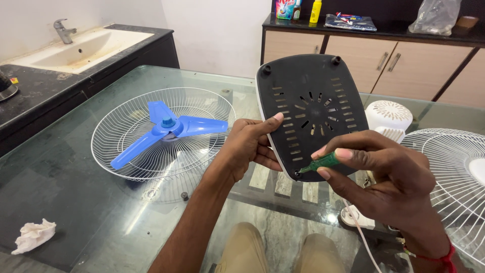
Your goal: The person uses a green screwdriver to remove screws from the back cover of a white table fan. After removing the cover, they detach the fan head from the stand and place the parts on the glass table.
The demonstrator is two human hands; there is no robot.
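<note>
1. The left hand (247, 146) gripped the left edge of a dark grey, rounded-square plastic base plate with vent slots (310, 114), thumb laid across its face and the other fingers curled behind the rim, clamped on it.
2. The plate stood tilted upright above the glass table top (70, 182), its slotted underside facing the camera, with small round feet showing at its upper corners.
3. The right hand (394, 177) pinched a small green-handled screwdriver (321, 163) between thumb and forefinger, fingers closed tight on the handle.
4. The screwdriver's tip met the plate's lower left corner, just below the left hand's fingertips.
5. A red thread bracelet (444, 257) circled the right wrist.
6. Left of the left hand, well apart, a white wire fan guard (126, 121) lay on the glass with a blue three-bladed plastic fan blade (166, 129) resting inside it.
7. Behind the right hand's knuckles sat a white plastic fan motor housing (389, 116); beyond it to the right lay a second white wire grille (449, 167).
8. A crumpled white cloth (34, 235) lay near the table's left front corner.
9. A thin white cord (364, 237) ran under the right palm.
</note>
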